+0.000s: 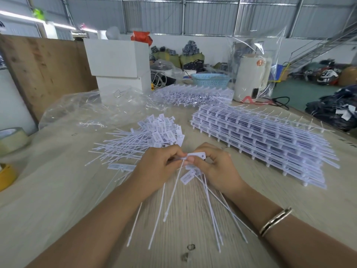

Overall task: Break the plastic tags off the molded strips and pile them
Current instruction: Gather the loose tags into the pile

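Far left edge of frame: tape rolls (11,140) on the table (58,190), idle. Upper left of centre: crumpled clear plastic bag (92,109) before white boxes (117,60). Centre, just above the hands: pile of loose tags (146,140), heads bunched to the right, thin tails fanned left; a fair heap, so a good share of the work looks done. Lower centre: left hand (156,169) with fingers curled, pinching the strip remnant (183,158) where it meets the right hand; several long tails hang from the grip toward the bottom of frame. Right hand (216,167) also curled, thumb and fingers pinching one tag head (196,156), which sits between the two hands, seemingly mid-snap, though whether it has parted I cannot tell. A few tags still hang from this strip. Right of centre: tall stack of unbroken molded strips (260,140); a second stack (193,93) farther back at upper centre. Judging by those stacks, far more remains than has been piled. Upper right: white appliance (251,78) under clear film.
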